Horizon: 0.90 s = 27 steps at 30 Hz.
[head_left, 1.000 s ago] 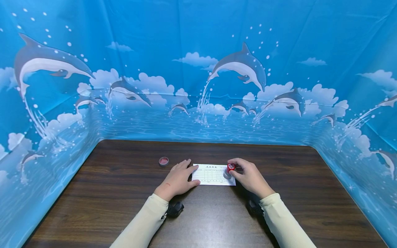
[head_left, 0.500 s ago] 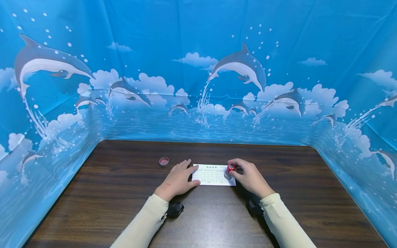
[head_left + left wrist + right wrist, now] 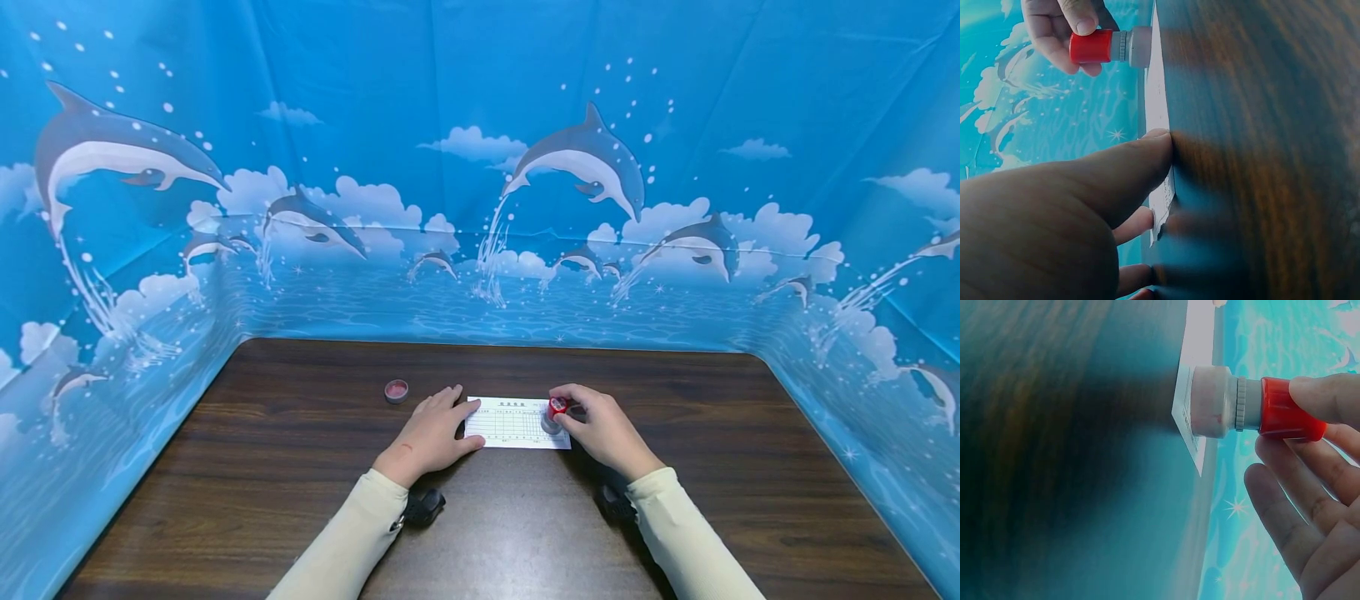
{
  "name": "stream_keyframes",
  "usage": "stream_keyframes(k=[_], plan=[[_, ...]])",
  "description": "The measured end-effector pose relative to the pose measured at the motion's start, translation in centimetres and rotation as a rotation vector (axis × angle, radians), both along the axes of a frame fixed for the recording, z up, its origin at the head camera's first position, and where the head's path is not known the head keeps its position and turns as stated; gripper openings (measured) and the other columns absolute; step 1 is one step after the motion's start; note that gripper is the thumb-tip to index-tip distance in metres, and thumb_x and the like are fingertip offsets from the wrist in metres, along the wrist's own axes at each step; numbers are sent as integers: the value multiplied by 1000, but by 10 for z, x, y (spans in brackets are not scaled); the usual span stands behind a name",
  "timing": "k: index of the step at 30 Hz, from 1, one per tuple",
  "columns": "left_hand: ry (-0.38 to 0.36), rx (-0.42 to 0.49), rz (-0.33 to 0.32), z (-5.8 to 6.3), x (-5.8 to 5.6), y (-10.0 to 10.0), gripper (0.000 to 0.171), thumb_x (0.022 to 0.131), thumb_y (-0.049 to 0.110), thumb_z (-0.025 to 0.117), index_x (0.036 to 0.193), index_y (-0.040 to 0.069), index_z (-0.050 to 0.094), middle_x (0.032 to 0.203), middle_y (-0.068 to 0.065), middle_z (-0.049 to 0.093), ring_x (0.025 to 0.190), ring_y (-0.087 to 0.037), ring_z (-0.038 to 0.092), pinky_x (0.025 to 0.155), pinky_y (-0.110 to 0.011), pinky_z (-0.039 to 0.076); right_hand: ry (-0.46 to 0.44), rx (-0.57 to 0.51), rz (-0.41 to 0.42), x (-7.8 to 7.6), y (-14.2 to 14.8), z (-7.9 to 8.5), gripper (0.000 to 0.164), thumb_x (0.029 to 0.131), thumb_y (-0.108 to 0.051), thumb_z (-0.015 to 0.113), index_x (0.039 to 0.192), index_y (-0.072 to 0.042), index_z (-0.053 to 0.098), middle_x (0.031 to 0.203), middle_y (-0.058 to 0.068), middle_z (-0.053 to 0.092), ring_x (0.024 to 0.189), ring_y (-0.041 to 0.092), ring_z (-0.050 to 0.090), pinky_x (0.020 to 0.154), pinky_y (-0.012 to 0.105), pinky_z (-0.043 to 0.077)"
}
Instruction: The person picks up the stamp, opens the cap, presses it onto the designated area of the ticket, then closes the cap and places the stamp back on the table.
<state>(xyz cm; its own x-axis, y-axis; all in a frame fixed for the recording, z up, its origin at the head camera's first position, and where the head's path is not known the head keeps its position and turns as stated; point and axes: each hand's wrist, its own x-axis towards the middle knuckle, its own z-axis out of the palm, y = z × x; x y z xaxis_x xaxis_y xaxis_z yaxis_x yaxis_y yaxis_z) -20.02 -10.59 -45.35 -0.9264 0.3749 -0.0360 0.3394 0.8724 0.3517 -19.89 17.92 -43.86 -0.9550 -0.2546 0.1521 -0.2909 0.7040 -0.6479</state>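
At centre-right, a red-grey cylindrical stamp (image 3: 1249, 405) is pinched upright by the right hand (image 3: 603, 427). White gridded paper (image 3: 505, 425) beneath is touched by unclenched left fingers (image 3: 462, 410).

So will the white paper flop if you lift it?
Probably: the paper looks thin edge-on, so likely light and bendy. It may not lift freely, with the left hand on one end and the stamp on the other.

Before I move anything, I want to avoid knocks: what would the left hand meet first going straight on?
Probably the blue backdrop: beyond the paper that the left hand touches, the way looks free, though depth is unclear.
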Motion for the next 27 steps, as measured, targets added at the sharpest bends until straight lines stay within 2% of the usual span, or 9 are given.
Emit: stream_keyframes(k=[18, 27], plan=[[-5, -3, 0, -1, 0, 0, 65, 98, 47, 70, 152, 16, 54, 164, -20, 35, 153, -38, 31, 123, -57, 27, -5, -8, 33, 1, 1, -1, 44, 90, -7, 80, 132, -7, 68, 124, 8, 70, 106, 24, 69, 97, 47, 58], [-13, -1, 2, 0, 0, 0, 65, 98, 47, 69, 153, 17, 53, 165, -19, 35, 153, -37, 30, 123, -56, 26, 2, -40, -1, 1, 1, 2, 46, 90, -9, 81, 134, -5, 65, 121, 8, 71, 101, 23, 71, 93, 48, 59]])
